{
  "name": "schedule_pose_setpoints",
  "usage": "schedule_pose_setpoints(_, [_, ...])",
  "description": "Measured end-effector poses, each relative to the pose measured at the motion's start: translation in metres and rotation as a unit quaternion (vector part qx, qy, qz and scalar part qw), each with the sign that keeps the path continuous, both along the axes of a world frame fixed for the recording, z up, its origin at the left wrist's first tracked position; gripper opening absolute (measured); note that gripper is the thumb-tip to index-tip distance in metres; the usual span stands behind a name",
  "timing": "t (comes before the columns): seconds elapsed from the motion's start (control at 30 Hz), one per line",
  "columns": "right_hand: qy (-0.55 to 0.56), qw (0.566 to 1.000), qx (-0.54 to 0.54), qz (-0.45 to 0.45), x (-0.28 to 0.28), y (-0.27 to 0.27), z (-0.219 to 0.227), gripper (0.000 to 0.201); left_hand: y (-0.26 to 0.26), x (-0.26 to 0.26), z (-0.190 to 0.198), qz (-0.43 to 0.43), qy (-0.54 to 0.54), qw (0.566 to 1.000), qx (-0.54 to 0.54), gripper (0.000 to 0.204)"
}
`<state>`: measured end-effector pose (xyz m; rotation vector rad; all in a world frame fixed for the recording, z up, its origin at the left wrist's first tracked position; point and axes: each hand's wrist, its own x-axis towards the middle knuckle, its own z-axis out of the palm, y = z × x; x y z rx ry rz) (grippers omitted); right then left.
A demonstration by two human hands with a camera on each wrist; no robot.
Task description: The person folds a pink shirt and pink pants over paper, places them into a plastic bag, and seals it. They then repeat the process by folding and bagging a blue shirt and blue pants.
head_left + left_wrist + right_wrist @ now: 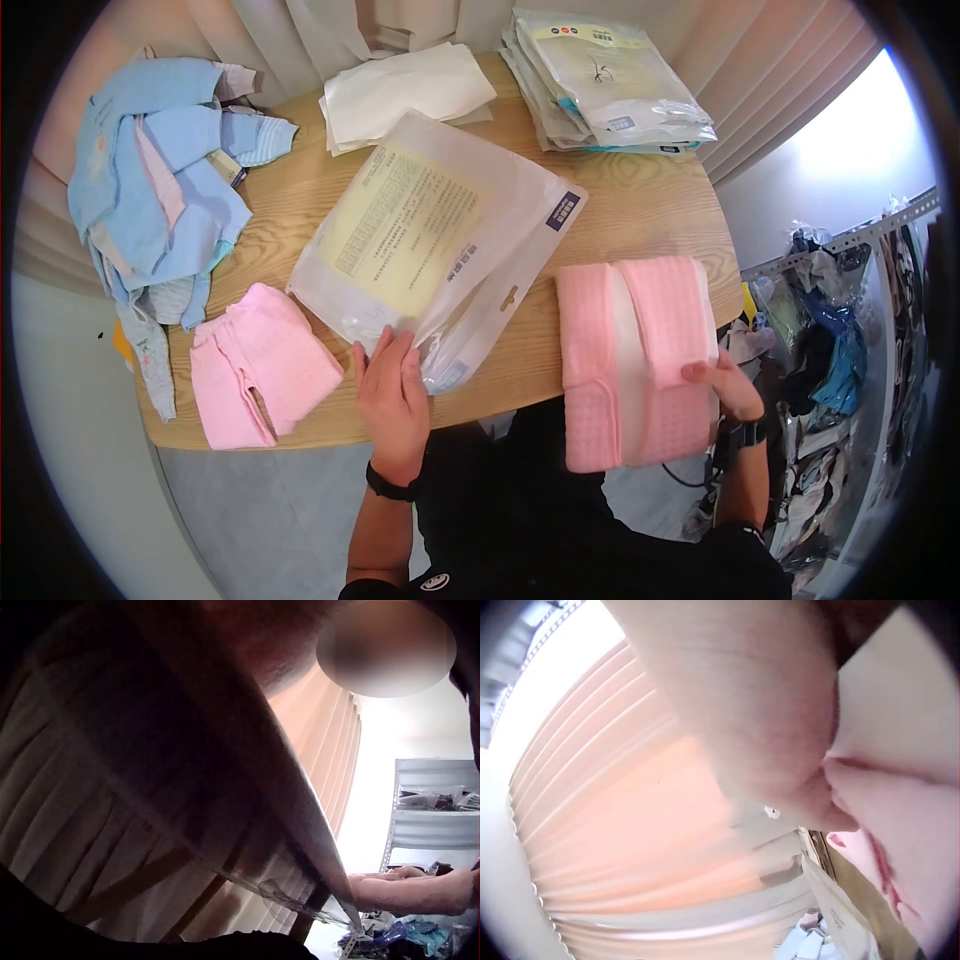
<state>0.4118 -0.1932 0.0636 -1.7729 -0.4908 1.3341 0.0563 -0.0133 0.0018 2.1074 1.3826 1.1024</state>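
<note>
My right hand [735, 388] grips a folded pink quilted garment [592, 330] at its right edge, thumb on top and the other fingers hidden behind. A white panel [628, 350] shows between its folded halves. The garment overlaps the table's front right edge. In the right wrist view my thumb [810, 799] presses on the pink cloth [907, 817]. My left hand [393, 405] rests with extended fingers on the near corner of a frosted plastic bag [440, 215]. That bag has a yellow printed panel and a hang hole. Pink pants [262, 365] lie to the left of this hand.
Blue and grey baby clothes [160, 180] are heaped at the left. White sheets [405, 95] lie at the back, and several packaging bags [610, 85] are stacked at the back right. Beyond the wooden table [650, 205], a shelf rack [850, 260] with bagged clothes stands at right.
</note>
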Motion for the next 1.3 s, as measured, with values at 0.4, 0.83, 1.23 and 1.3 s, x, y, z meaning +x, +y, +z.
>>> schedule_pose_setpoints(0.4, [0.217, 0.965, 0.138, -0.048, -0.036, -0.019, -0.027, 0.058, -0.005, 0.002, 0.005, -0.017, 0.027, 0.999, 0.017, 0.021])
schedule_pose_setpoints(0.83, [0.162, 0.967, 0.144, -0.134, -0.101, 0.057, -0.026, 0.039, -0.04, 0.011, 0.023, -0.132, 0.059, 0.988, 0.059, 0.031])
schedule_pose_setpoints(1.23, [0.08, 0.959, 0.2, -0.186, -0.122, 0.063, -0.039, 0.04, -0.044, 0.021, 0.041, -0.145, 0.103, 0.983, 0.045, 0.036])
schedule_pose_setpoints(1.3, [0.074, 0.955, 0.217, -0.188, -0.119, 0.062, -0.045, 0.039, -0.039, 0.015, 0.041, -0.119, 0.132, 0.983, 0.042, 0.035])
